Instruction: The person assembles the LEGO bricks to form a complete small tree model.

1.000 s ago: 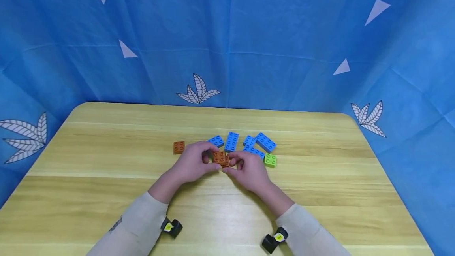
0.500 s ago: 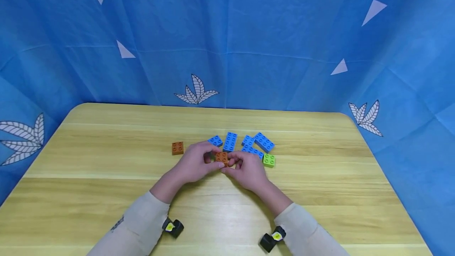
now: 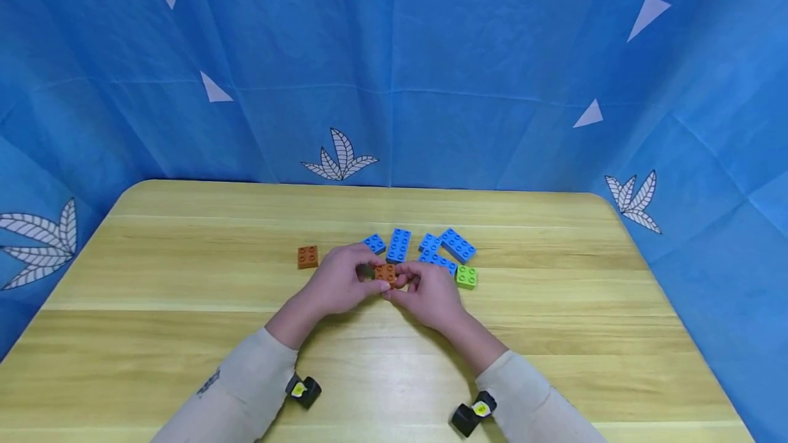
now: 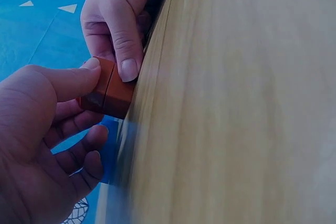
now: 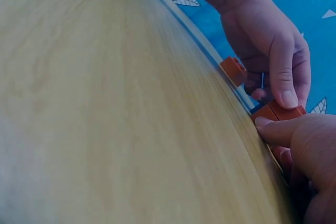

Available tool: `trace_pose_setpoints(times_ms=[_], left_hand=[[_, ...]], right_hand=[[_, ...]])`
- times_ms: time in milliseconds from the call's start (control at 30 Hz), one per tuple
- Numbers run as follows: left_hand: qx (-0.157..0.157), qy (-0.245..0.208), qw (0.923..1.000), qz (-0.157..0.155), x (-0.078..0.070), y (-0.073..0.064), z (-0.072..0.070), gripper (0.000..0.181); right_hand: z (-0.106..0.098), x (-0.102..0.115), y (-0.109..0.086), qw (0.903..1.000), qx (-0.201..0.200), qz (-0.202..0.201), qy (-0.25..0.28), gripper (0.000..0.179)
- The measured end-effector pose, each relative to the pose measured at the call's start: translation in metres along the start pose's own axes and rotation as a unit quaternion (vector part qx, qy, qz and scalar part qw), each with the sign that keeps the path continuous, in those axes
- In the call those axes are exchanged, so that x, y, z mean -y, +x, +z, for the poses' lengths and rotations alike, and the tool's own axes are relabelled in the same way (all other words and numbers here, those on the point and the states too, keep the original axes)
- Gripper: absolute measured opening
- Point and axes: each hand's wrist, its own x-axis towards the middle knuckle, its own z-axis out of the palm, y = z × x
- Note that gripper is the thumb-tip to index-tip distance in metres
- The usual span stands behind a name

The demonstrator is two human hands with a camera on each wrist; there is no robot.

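Note:
Two orange-brown toy building bricks sit one on top of the other between the hands at mid-table. My left hand (image 3: 337, 279) pinches the upper brick (image 3: 385, 272), its thumb along the near side. With thumb and fingers, my right hand (image 3: 433, 296) holds the lower brick (image 4: 119, 98), close to the tabletop. A thin straight seam shows between the two bricks in the left wrist view. From above, the upper brick hides most of the lower one. Another orange-brown brick (image 3: 308, 257) lies loose left of my left hand.
Several blue bricks lie just beyond the hands, among them a long one (image 3: 399, 246), a slanted one (image 3: 458, 245) and a short one (image 3: 373, 244). A lime green brick (image 3: 466, 277) lies right of my right hand. A blue curtain (image 3: 394, 74) hangs behind the wooden table (image 3: 185, 251).
The upper brick, in my left hand, has moved slightly right and now lies squarely over the lower brick, which it covers from above. My right hand has stayed nearly still.

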Motion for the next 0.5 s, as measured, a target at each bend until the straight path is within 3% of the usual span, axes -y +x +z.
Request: trace_pose_setpoints(times_ms=[200,400,500], left_hand=[[-0.013,-0.003,0.9999,-0.001,0.001,0.002,0.002,0.028],[0.002,0.009,1.0000,0.003,0.001,-0.003,-0.001,0.039],[-0.022,-0.004,0.9997,0.011,0.005,-0.008,-0.009,0.045]], right_hand=[[-0.001,-0.001,0.002,0.9999,-0.009,-0.006,-0.002,0.030],[0.001,0.002,0.001,0.9999,-0.002,0.011,-0.001,0.030],[0.002,0.003,0.000,0.9998,-0.001,0.018,0.001,0.033]])
